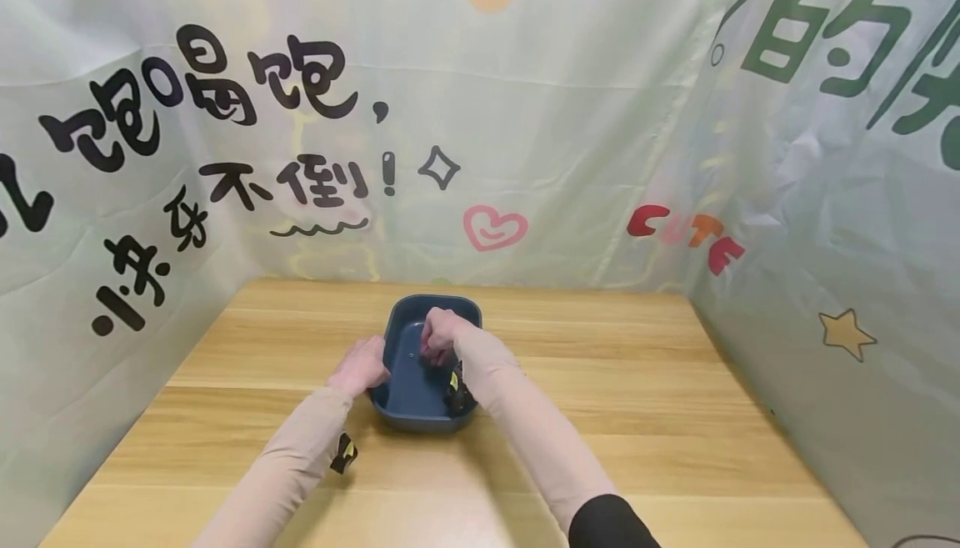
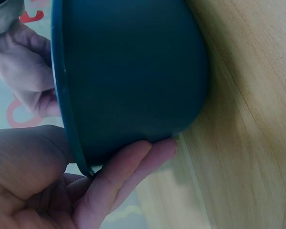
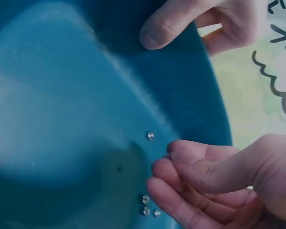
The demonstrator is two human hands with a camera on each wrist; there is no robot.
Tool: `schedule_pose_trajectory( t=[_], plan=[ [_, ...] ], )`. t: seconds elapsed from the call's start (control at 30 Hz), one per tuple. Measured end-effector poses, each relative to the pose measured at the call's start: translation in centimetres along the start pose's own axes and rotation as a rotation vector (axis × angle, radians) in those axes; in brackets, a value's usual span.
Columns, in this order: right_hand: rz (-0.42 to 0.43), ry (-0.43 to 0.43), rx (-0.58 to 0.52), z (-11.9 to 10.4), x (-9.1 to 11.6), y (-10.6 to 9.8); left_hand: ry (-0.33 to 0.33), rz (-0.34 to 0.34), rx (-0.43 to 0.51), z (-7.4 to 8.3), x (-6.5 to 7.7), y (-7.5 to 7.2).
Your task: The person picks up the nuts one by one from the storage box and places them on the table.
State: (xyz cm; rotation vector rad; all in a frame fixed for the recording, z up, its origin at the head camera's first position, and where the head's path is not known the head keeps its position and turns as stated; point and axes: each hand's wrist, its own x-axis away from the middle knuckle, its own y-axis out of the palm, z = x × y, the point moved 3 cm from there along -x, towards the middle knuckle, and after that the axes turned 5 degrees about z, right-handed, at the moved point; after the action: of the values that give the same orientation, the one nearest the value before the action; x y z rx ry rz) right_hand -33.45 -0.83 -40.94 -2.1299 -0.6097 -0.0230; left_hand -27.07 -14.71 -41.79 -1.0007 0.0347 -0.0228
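Note:
A deep blue plastic basin (image 1: 411, 424) with rounded corners stands on the wooden table. My left hand (image 1: 362, 367) grips its left rim; in the left wrist view the thumb (image 2: 31, 148) lies over the rim and the fingers (image 2: 119, 171) press the outer wall. My right hand (image 1: 441, 336) is inside the basin, low over its floor, with thumb and fingertips drawn together. Beside those fingertips (image 3: 164, 188) lie several tiny shiny metal pieces, one small metal piece (image 3: 150, 135) apart from a cluster (image 3: 146, 205). Whether anything sits between thumb and forefinger is hidden.
The light wooden table (image 1: 637, 414) extends on both sides of the basin. Printed fabric (image 1: 570, 156) hangs behind it and at the sides. A black device with a yellow mark (image 1: 457, 389) sits under the right wrist, another black device (image 1: 344, 454) under the left.

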Motion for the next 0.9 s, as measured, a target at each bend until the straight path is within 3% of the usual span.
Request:
schedule_pose_trajectory(
  t=[0.27, 0.4, 0.57, 0.67, 0.9],
  plan=[
    [-0.012, -0.143, -0.1, 1.0, 1.1, -2.1, -0.021, -0.027, 0.02, 0.0, 0.1, 0.0],
    [0.005, -0.194, -0.168, 1.4, 1.8, -3.5, -0.021, -0.034, 0.021, 0.0, 0.1, -0.1],
    [0.061, -0.259, -0.174, 2.5, 3.0, -5.7, -0.035, -0.054, 0.036, 0.0, 0.1, -0.1],
    [0.122, -0.319, -0.162, 3.5, 4.0, -7.1, -0.036, -0.06, 0.036, 0.1, 0.0, -0.1],
    [0.372, -0.447, -0.12, 7.0, 6.1, -9.0, -0.026, -0.072, 0.017, 0.1, -0.1, 0.0]
  ],
)
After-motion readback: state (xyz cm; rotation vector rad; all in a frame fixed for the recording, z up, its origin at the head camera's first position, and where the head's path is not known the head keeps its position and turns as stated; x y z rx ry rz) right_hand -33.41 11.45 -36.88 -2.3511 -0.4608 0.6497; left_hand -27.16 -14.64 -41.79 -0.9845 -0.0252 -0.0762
